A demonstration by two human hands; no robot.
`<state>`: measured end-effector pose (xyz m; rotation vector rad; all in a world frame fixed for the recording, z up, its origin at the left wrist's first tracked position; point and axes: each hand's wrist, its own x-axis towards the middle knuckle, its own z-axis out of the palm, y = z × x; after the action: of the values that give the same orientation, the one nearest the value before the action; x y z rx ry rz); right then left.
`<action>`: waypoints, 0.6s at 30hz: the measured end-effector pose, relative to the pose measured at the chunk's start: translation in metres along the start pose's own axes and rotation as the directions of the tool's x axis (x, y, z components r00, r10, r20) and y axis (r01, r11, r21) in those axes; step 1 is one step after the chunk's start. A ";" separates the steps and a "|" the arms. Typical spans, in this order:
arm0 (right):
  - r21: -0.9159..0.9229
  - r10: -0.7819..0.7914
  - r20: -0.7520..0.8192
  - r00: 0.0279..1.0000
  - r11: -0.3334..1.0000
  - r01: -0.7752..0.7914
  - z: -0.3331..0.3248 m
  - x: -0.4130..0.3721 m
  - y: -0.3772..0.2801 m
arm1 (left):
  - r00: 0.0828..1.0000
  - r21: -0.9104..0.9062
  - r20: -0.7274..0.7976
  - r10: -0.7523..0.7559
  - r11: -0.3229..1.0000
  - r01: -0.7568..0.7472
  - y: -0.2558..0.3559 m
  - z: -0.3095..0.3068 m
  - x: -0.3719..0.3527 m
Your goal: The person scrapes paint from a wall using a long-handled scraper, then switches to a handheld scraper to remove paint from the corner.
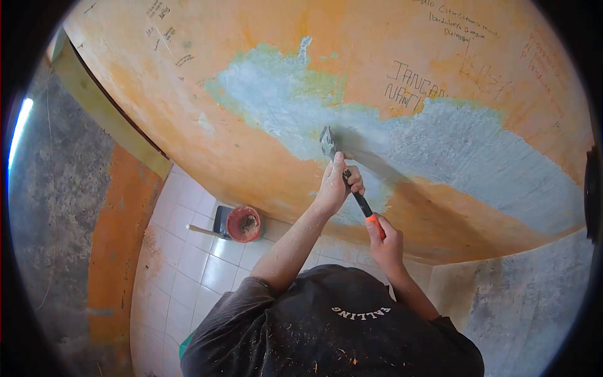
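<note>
A long-handled scraper with a grey metal head and a black and orange handle (360, 202) rests its head against the wall (264, 182). My left hand (337, 185) is closed around the upper handle, just below the head. Lower down, my right hand (384, 244) grips the orange end. Around the scraper head, the orange paint is gone and a pale blue-grey patch (440, 138) shows, with greenish edges. Pale flecks cling to my left forearm.
On the white tiled floor (179, 251) stands a red bucket (244, 224) with pale debris inside. Beside it lies a dark dustpan (222, 221) with a light handle. A grey and orange wall (116, 251) rises at the left. Handwriting marks the upper wall.
</note>
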<state>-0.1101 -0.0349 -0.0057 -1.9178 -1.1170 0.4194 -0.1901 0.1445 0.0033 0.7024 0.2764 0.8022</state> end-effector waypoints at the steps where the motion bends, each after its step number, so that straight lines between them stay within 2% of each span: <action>1: 0.013 -0.011 -0.025 1.000 1.000 0.012 0.005 0.000 0.000 | 1.000 0.006 0.012 0.000 1.000 0.000 0.003 -0.003 0.003; 5: 0.012 -0.046 -0.036 0.998 0.999 0.047 0.019 0.008 -0.009 | 1.000 -0.007 -0.027 0.014 1.000 -0.014 0.016 -0.018 0.001; 12: 0.030 -0.080 0.035 0.996 0.996 0.079 0.047 0.024 -0.035 | 0.995 -0.031 -0.086 0.042 0.999 -0.045 0.055 -0.046 -0.004; 15: 0.082 -0.099 0.067 0.993 0.992 0.093 0.050 0.022 -0.027 | 0.994 0.031 -0.081 0.076 0.997 -0.073 0.059 -0.043 -0.013; 17: 0.137 -0.069 0.130 0.989 0.989 0.051 0.048 0.014 -0.006 | 0.995 0.101 0.038 0.097 0.990 -0.100 0.049 -0.037 -0.024; 18: 0.155 -0.049 0.154 0.987 0.988 0.024 0.046 0.009 0.005 | 0.998 0.148 0.015 0.059 0.987 -0.060 0.043 -0.030 -0.030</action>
<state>-0.1320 -0.0051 -0.0357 -1.7510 -1.1844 0.6273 -0.2482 0.1574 0.0087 0.8577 0.3083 0.8403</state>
